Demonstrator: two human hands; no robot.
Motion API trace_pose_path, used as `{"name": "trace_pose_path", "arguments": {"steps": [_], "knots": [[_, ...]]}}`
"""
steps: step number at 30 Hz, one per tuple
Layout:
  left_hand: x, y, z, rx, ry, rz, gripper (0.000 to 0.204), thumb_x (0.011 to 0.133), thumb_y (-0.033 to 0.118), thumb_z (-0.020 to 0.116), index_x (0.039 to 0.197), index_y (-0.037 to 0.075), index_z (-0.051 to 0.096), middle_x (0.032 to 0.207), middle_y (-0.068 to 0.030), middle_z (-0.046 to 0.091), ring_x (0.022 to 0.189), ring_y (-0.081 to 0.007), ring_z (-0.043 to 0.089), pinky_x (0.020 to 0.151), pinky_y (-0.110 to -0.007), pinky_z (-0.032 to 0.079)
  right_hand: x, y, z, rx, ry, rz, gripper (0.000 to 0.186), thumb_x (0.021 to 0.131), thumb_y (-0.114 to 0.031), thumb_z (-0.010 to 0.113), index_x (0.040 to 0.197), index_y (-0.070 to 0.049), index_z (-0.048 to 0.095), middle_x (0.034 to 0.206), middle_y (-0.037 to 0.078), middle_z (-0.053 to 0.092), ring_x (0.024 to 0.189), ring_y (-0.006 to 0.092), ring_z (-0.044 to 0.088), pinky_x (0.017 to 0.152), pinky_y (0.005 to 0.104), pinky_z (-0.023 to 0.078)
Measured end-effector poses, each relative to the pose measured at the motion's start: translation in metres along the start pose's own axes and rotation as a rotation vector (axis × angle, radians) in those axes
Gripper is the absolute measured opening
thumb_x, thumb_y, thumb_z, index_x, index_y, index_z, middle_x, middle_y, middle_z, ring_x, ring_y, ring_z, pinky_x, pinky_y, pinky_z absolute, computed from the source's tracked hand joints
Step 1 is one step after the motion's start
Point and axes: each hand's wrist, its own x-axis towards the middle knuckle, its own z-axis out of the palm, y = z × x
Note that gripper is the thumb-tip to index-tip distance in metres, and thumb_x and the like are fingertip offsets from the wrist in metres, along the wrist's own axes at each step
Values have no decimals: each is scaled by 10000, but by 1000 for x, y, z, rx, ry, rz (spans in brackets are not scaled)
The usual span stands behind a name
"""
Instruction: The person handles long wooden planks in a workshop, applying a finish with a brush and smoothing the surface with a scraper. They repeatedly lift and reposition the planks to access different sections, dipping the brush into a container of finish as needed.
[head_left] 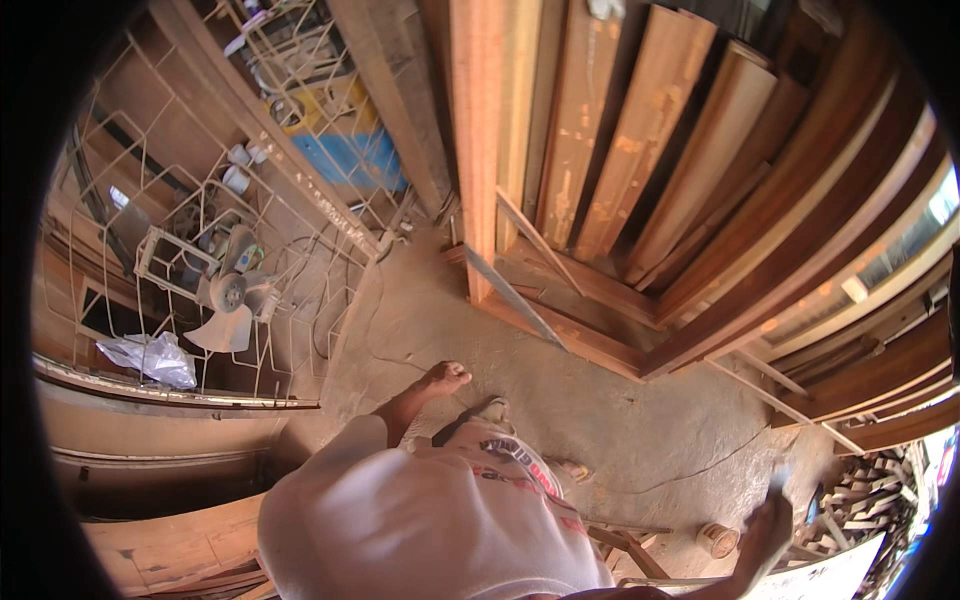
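My left hand [445,377] hangs in front of me above the floor, its fingers curled into a loose fist with nothing visible in them. Low on the right, my right hand [768,530] is closed around a paintbrush [780,478], whose pale end points away from me; motion blurs it. Close beside that hand, on its left, a small round tin [717,540] stands on the floor. Ahead of me rises an upright reddish-brown wooden frame [482,150], with thin diagonal braces [515,298] across its lower corner. Neither hand touches the frame.
Several wooden frames and boards [650,130] lean along the far and right side. At left stands a metal grille [170,200], with a fan [230,295] behind it. Offcuts [865,490] are piled at lower right. A thin cord [690,475] crosses the concrete floor [600,415].
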Motion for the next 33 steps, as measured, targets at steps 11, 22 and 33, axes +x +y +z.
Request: {"name": "trace_pose_path", "arguments": {"steps": [11,22,33], "knots": [[39,-36,-93,-383,282,122,675,973,468,671,1377,-61,563,1324,-250,668,1220,-345,666,1018,-392,530,53,-298,291,230,-412,-635,235,999,-190,616,1072,20,693,745,29,592,657,106,543,608,288,458],[61,-195,-153,-16,441,85,521,976,347,655,1322,-42,621,1249,-263,694,1167,-379,679,1005,-438,531,106,-458,507,132,-442,-858,255,1022,-129,625,1257,-44,673,832,88,667,754,148,635,704,327,507],[-61,-321,-130,-1269,635,-798,419,989,271,707,1301,9,611,695,-18,579,522,-103,528,441,-268,398,151,-489,638,-49,-106,-1132,478,965,-48,656,1422,-187,627,865,113,632,759,274,662,666,422,574]]}}
